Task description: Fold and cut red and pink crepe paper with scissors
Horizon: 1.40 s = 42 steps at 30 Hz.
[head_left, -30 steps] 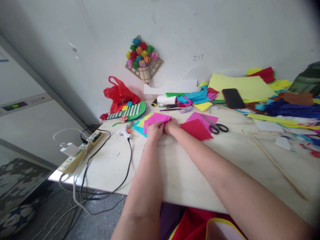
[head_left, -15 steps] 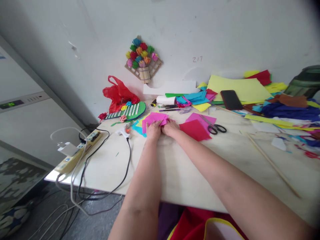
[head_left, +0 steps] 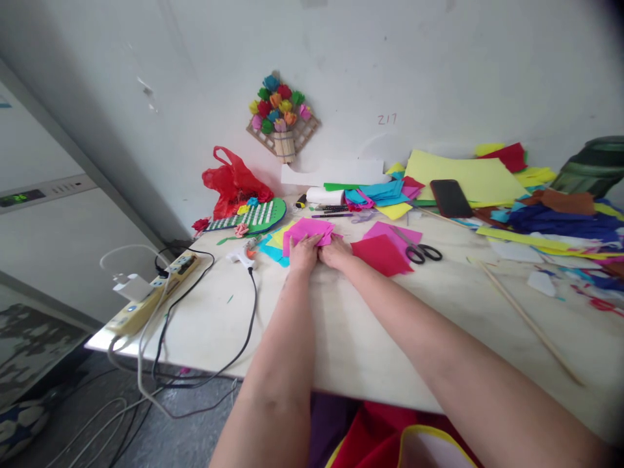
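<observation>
A pink sheet (head_left: 307, 230) lies under both hands, above yellow and blue sheets (head_left: 273, 250). My left hand (head_left: 304, 252) rests on its near part with the fingers spread. Beside it, my right hand (head_left: 336, 251) has its fingers bent together at the sheet's right edge; its fingertips are partly hidden, and what they pinch is too small to make out. Red paper (head_left: 381, 254) and another pink sheet lie right of my right hand, with black-handled scissors (head_left: 423, 252) on their right side. A white glue gun (head_left: 240, 256) is left of my left hand.
Cords run from a power strip (head_left: 151, 296) at the table's left. Behind are a green craft piece (head_left: 263, 216), a red bag (head_left: 233, 182) and pens. To the right are a phone (head_left: 451, 198), coloured paper scraps and a wooden stick (head_left: 529, 320).
The pink sheet and my left hand have shifted slightly to the right, showing more of the yellow and blue sheets. My right hand has barely moved.
</observation>
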Motion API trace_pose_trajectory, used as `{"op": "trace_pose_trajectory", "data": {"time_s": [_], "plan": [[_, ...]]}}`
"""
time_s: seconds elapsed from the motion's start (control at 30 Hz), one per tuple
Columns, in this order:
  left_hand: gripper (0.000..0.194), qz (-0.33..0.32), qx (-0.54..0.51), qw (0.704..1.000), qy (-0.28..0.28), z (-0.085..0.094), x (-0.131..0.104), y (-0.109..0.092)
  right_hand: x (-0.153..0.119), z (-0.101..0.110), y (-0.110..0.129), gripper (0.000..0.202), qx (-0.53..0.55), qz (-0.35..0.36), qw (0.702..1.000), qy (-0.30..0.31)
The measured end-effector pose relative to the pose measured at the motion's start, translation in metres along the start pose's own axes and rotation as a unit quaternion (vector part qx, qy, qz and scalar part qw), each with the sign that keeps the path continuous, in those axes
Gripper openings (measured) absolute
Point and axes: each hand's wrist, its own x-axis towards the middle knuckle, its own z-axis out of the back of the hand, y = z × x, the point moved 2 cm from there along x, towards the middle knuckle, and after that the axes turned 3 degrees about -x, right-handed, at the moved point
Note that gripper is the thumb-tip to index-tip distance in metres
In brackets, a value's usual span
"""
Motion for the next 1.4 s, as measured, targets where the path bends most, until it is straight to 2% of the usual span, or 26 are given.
{"op": "trace_pose_trajectory", "data": {"time_s": [0.2, 0.4, 0.47, 0.57, 0.67, 0.73, 0.8, 0.97, 1.13, 1.33, 1.4], "plan": [[0.044, -0.026, 0.005, 1.0, 0.009, -0.001, 0.0, -0.001, -0.003, -0.002, 0.0, 0.051, -0.072, 0.022, 0.997, 0.005], [0.044, -0.032, 0.004, 0.999, 0.012, -0.002, 0.0, -0.001, -0.001, 0.002, -0.004, 0.053, -0.035, 0.003, 0.999, 0.01], [0.043, -0.033, 0.007, 0.999, 0.013, -0.003, -0.001, -0.001, 0.001, 0.005, -0.01, 0.052, 0.002, -0.032, 0.999, -0.02], [0.039, -0.036, 0.006, 0.999, 0.007, -0.005, -0.001, -0.001, 0.0, 0.011, -0.017, 0.054, 0.038, -0.066, 0.992, -0.1], [0.037, -0.033, 0.005, 0.999, -0.004, -0.004, -0.002, -0.002, -0.005, 0.017, -0.015, 0.056, 0.03, -0.017, 0.985, -0.168], [0.036, -0.026, 0.008, 1.0, -0.009, -0.002, -0.003, -0.003, -0.01, 0.018, -0.011, 0.053, 0.015, 0.029, 0.984, -0.177], [0.036, -0.005, 0.015, 1.0, -0.021, 0.001, -0.004, -0.005, -0.012, 0.016, -0.007, 0.05, -0.006, 0.054, 0.986, -0.157], [0.034, 0.06, 0.039, 0.996, -0.053, 0.009, -0.008, -0.009, -0.011, 0.002, -0.003, 0.047, -0.046, 0.055, 0.997, -0.042], [0.036, 0.101, 0.015, 0.994, -0.05, 0.015, -0.01, -0.011, -0.011, 0.002, -0.003, 0.049, -0.035, 0.048, 0.998, -0.03], [0.057, 0.134, 0.022, 0.989, -0.065, 0.019, -0.008, -0.006, -0.011, 0.003, -0.001, 0.048, -0.052, 0.057, 0.997, -0.013], [0.054, 0.155, 0.042, 0.985, -0.059, 0.018, -0.007, -0.003, -0.012, 0.002, 0.0, 0.047, -0.061, 0.062, 0.996, -0.015]]}}
